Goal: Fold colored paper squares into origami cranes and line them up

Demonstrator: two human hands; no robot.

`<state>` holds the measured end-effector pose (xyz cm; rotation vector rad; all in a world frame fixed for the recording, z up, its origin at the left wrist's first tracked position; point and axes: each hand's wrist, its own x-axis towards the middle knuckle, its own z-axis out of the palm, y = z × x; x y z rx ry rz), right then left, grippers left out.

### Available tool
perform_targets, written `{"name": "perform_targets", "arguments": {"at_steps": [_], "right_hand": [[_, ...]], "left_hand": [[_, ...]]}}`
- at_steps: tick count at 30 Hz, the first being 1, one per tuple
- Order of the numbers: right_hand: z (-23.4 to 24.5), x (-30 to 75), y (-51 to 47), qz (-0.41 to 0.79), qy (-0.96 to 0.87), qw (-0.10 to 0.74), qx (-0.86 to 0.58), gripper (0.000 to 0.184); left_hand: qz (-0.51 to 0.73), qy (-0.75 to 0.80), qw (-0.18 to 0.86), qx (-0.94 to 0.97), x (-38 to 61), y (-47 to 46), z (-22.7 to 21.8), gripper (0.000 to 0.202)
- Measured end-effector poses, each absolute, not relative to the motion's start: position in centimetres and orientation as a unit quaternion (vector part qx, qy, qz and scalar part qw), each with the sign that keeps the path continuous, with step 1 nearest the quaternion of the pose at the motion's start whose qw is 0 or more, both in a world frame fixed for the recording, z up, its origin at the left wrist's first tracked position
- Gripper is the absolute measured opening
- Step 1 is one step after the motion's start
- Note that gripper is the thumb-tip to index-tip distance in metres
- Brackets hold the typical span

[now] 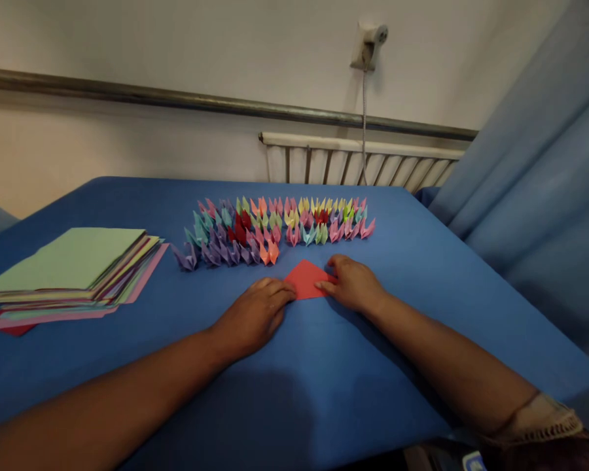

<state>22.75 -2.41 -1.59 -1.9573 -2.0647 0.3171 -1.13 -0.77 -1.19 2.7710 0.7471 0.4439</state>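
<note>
A red sheet of origami paper (305,280), folded into a triangle, lies on the blue-covered table with its point facing away from me. My left hand (258,314) holds its left corner, fingers bent together over the edge. At the right corner is my right hand (354,281), its thumb on the paper and its forefinger curled at the far edge, gripping it. The fingers partly cover both corners. Just beyond the paper stand rows of folded paper cranes (245,239) in purple, teal, red, orange, pink, yellow and green.
To the left lies a thick stack of coloured paper sheets (73,261), pale green on top. The blue table (387,405) reaches towards the wall, where a metal rail (177,98) and a plugged-in cord (364,124) show. A blue curtain (535,163) hangs at the right.
</note>
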Motion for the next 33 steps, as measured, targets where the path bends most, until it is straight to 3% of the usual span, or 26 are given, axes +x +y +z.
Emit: {"name": "perform_targets", "arguments": {"at_steps": [6, 12, 16, 22, 25, 29, 33], "right_hand": [[-1.3, 22.4, -2.1, 0.149, -0.702, 0.122, -0.686, 0.031], [-2.3, 22.2, -2.2, 0.094, -0.728, 0.171, -0.657, 0.027], [-2.3, 22.0, -2.2, 0.135, -0.716, 0.197, -0.656, 0.026], [-2.9, 22.2, -1.8, 0.205, -0.663, 0.257, -0.672, 0.048], [-3.9, 22.3, -1.3, 0.273, -0.637, 0.324, -0.644, 0.044], [-4.5, 22.2, -0.9, 0.398, -0.618, 0.431, -0.524, 0.025], [-4.1, 22.1, -1.2, 0.398, -0.628, 0.466, -0.479, 0.017]], "left_hand": [[0.156, 0.264, 0.134, 0.942, -1.0, -0.8, -0.7, 0.021], [0.175, 0.264, 0.139, 0.938, -1.2, -0.6, -1.4, 0.023], [0.186, 0.261, 0.138, 0.937, -1.3, -0.6, -1.5, 0.024], [0.194, 0.260, 0.146, 0.935, -1.4, -0.4, -1.8, 0.026], [0.207, 0.264, 0.154, 0.929, -1.5, -0.4, -1.9, 0.027], [0.259, 0.338, 0.186, 0.885, -1.5, -0.4, -1.7, 0.043], [0.317, 0.404, 0.262, 0.817, -1.5, -0.3, -1.6, 0.061]]}}
